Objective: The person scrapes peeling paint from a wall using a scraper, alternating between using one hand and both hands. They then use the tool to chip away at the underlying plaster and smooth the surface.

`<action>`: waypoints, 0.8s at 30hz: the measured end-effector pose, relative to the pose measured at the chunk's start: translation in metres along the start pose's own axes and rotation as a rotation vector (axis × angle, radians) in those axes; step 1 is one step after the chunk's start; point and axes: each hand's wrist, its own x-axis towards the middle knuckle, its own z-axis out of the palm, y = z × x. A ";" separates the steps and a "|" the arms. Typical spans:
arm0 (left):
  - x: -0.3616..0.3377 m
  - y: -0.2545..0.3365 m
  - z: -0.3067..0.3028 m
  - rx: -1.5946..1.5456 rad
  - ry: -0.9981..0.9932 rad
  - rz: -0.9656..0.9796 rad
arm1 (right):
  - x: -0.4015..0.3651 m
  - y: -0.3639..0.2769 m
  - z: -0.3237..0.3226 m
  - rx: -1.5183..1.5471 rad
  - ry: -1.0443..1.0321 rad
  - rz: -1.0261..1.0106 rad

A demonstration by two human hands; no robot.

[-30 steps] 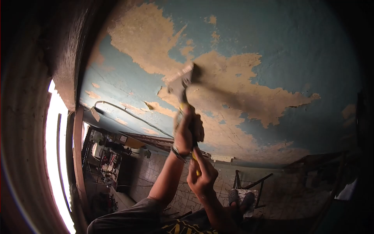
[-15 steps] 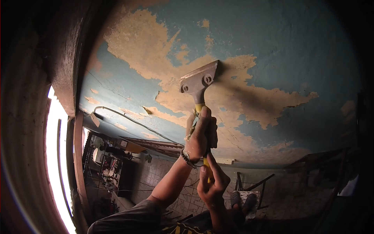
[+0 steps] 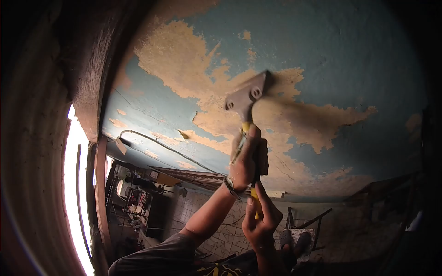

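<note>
A wide-bladed scraper [image 3: 250,93] with two screws in its metal head is angled up against the wall [image 3: 184,103], where blue paint has flaked off to a tan layer. Its yellow and black handle passes through both fists. My left hand [image 3: 244,158], with a dark bracelet at the wrist, wraps round the upper handle just below the head. Lower down, my right hand [image 3: 263,223] pinches the yellow lower end between thumb and fingers. The blade overlaps the bare patch and throws a shadow to its right.
A cable [image 3: 161,143] runs along the painted surface at left, close to a loose paint flake [image 3: 183,134]. A wooden beam [image 3: 90,78] and a bright opening [image 3: 76,193] border the left side. Far below are cluttered shelves [image 3: 133,198], a tiled floor [image 3: 221,225] and my feet in clogs [image 3: 294,241].
The scraper and both hands sit slightly further right in view, as the background has also shifted right. The blade is a little blurred now. Both hands keep their hold.
</note>
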 end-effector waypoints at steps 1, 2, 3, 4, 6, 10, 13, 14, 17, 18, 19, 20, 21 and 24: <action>0.004 0.007 0.003 -0.037 -0.012 0.027 | 0.006 -0.008 -0.004 -0.009 -0.030 0.015; 0.009 0.016 0.007 -0.073 -0.025 0.058 | 0.016 -0.016 -0.008 -0.010 -0.056 0.015; 0.013 0.026 0.012 -0.062 -0.063 0.114 | 0.025 -0.025 -0.013 -0.008 -0.077 -0.005; 0.016 0.033 0.015 -0.084 -0.072 0.114 | 0.032 -0.035 -0.019 -0.014 -0.105 0.000; 0.015 0.035 0.019 -0.150 -0.087 0.099 | 0.032 -0.040 -0.024 -0.015 -0.131 0.012; 0.005 0.006 0.006 -0.139 -0.034 0.038 | 0.013 -0.017 -0.018 -0.022 -0.118 0.017; 0.008 0.009 0.000 -0.095 -0.021 0.065 | 0.016 -0.012 -0.012 0.007 -0.108 -0.014; 0.015 0.018 -0.002 -0.113 -0.033 0.088 | 0.025 -0.017 -0.010 0.012 -0.115 -0.046; 0.032 0.056 0.002 -0.076 -0.099 0.195 | 0.050 -0.037 -0.004 0.012 -0.145 -0.079; 0.030 0.057 0.003 -0.089 -0.092 0.179 | 0.049 -0.040 -0.003 0.016 -0.152 -0.067; 0.028 0.057 0.004 -0.102 -0.090 0.167 | 0.051 -0.042 -0.002 0.019 -0.157 -0.061; 0.027 0.057 0.004 -0.115 -0.090 0.159 | 0.048 -0.040 -0.002 0.016 -0.136 -0.056; 0.024 0.044 -0.002 -0.139 -0.084 0.138 | 0.040 -0.036 -0.002 0.012 -0.118 -0.052; 0.011 0.022 -0.001 -0.055 -0.006 0.062 | 0.015 -0.022 -0.006 0.003 -0.087 0.003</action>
